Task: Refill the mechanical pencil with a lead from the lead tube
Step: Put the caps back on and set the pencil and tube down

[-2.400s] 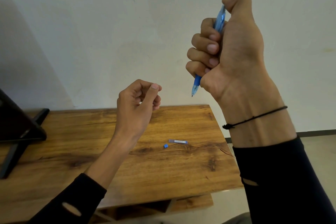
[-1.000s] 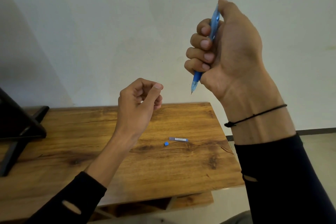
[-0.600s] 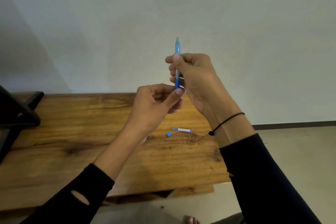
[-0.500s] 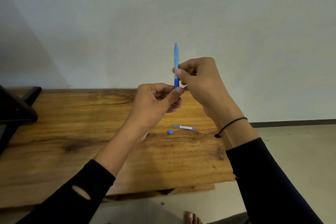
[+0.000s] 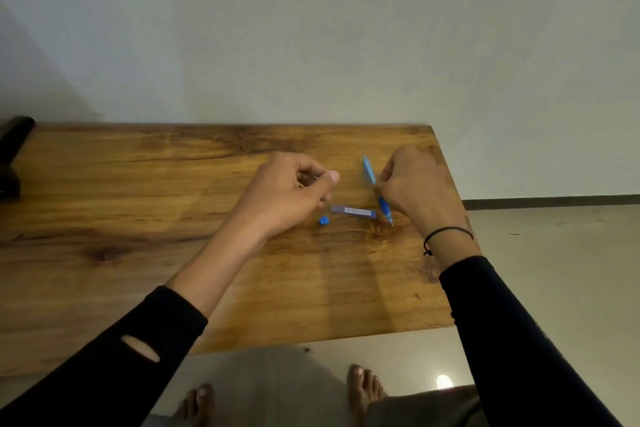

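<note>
My right hand [image 5: 414, 189] was clamped on the mechanical pencil [image 5: 376, 189], right of centre, tip down at the wooden table [image 5: 138, 218]. My left hand [image 5: 294, 189] was curled shut; on what, I couldn't tell. The lead tube [image 5: 353, 211] and its blue cap [image 5: 323, 220] lay between them. Next, I reckoned: cap the tube.

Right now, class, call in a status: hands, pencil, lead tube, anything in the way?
Right hand grips pencil, tip down near table. Left hand pinched shut, contents unclear. Lead tube lies flat between hands, small blue cap beside it. Nothing in the way.
</note>
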